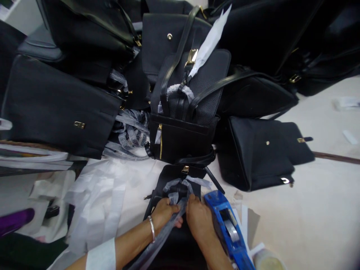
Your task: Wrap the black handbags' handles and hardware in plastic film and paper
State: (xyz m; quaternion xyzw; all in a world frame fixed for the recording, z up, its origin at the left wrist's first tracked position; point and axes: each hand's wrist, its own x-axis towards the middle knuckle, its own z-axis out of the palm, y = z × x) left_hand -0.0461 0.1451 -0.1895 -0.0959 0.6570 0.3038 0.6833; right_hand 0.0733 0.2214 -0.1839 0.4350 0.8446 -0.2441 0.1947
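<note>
A small black backpack (168, 176) with a gold clasp lies in front of me, its flap side toward the camera. Its top handle (174, 183) is wrapped in translucent plastic. My left hand (164, 215), with a bangle at the wrist, is closed around a long translucent plastic strip (160, 240) that trails down toward the lower left. Close beside it, over the bag, my right hand (198, 215) has its fingers curled and pinched at the strip's upper part; the fingertips are partly hidden. A blue tape dispenser (222, 210) stands just right of my right hand.
A larger black backpack (185, 138) with a wrapped handle sits right behind. Other black bags (62, 101) crowd the left and back, and an open-flapped one (253, 153) lies right. White tissue sheets (97, 202) are heaped left. A round tub (268, 260) stands at the lower right.
</note>
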